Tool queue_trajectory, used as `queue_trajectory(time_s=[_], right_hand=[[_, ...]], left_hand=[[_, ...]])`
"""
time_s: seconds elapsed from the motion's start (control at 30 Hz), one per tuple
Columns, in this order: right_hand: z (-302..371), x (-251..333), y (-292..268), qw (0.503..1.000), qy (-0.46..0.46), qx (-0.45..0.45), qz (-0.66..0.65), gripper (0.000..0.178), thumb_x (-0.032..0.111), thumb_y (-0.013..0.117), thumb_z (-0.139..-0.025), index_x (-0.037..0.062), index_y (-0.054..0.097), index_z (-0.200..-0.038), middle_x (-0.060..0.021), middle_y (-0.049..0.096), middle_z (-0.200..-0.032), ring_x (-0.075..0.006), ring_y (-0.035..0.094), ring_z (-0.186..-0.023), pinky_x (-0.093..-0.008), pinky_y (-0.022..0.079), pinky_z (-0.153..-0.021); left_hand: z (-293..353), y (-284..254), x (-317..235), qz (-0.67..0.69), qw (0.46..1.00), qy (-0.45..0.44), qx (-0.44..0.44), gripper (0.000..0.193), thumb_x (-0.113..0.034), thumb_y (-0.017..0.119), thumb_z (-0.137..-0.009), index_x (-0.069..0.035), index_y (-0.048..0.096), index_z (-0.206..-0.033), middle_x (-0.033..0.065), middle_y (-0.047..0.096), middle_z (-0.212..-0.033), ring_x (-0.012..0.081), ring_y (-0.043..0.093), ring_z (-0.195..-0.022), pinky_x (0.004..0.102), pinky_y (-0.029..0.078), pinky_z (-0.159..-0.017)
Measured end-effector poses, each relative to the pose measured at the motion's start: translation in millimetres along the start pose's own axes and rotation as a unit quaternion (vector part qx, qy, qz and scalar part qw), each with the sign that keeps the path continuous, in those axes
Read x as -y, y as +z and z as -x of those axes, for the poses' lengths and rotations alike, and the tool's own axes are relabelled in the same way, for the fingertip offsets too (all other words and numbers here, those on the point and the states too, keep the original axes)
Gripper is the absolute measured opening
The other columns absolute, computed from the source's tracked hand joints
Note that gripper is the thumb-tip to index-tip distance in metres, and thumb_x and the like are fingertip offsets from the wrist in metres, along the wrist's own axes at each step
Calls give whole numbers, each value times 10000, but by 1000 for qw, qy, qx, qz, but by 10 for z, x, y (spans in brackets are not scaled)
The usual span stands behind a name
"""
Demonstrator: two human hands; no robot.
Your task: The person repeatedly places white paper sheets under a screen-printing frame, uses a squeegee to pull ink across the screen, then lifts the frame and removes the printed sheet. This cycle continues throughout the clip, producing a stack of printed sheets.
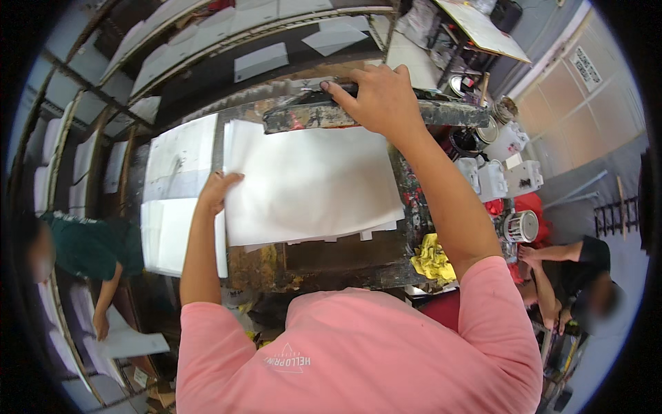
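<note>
My right hand [383,100] grips the near bar of a raised, paint-crusted frame [441,114], thumb to the left and fingers over the top. The thumb tip is stained dark. Below the frame lies a large white paper sheet [314,186] on the work table, with edges of other sheets showing under it. At that sheet's left edge, my left hand [219,190] has its fingers closed on the paper, one fingertip pressed on top. Just left of it are a stack of white sheets [179,234] and more sheets behind [183,152].
Drying racks [193,48] with sheets run along the back and left. White containers [493,181], a paint can [520,226] and a yellow cloth [434,259] stand or lie on the right. One person [89,245] holds a sheet at left; another [586,276] sits at right.
</note>
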State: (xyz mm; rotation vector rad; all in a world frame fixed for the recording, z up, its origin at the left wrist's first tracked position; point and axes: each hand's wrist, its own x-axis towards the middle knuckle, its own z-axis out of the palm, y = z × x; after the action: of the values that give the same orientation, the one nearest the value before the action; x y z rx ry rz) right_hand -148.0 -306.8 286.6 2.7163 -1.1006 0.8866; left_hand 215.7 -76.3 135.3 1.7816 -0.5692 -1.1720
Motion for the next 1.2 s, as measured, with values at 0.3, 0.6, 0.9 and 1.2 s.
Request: queue_trajectory(time_s=[0.3,0.6,0.9,1.2], right_hand=[[-30,26,-41,999,11,32,10,597,622,661,-946,40,797,-936,-124,714,-837,-297,670,-835,-461,417,-845],[-32,70,-47,999,4,13,36,565,592,683,-946,39,782,-881,-113,678,-796,-302,648,-797,-439,405,-809],[207,69,69,1000,-10,-9,10,603,625,667,-954,38,788,-889,-119,699,-809,-313,660,-796,-448,415,-811],[387,86,108,999,-10,-2,45,628,657,612,-973,68,828,-1005,-135,746,-870,-325,710,-883,-476,460,-820]], left_hand=[[-1267,293,1545,-227,974,-17,7,417,-211,818,-892,24,691,-1212,106,752,-1036,215,695,-879,381,550,-804],[-1307,164,1376,-256,966,15,40,396,-203,801,-874,18,703,-1188,99,742,-970,206,684,-821,359,546,-771],[-1286,117,1390,-247,968,23,45,522,-212,813,-839,46,686,-1274,163,765,-1080,280,733,-936,400,561,-869],[-701,246,1162,-326,945,-28,-26,937,-500,893,-819,61,537,-1481,277,663,-1397,373,660,-1283,429,532,-1068]])
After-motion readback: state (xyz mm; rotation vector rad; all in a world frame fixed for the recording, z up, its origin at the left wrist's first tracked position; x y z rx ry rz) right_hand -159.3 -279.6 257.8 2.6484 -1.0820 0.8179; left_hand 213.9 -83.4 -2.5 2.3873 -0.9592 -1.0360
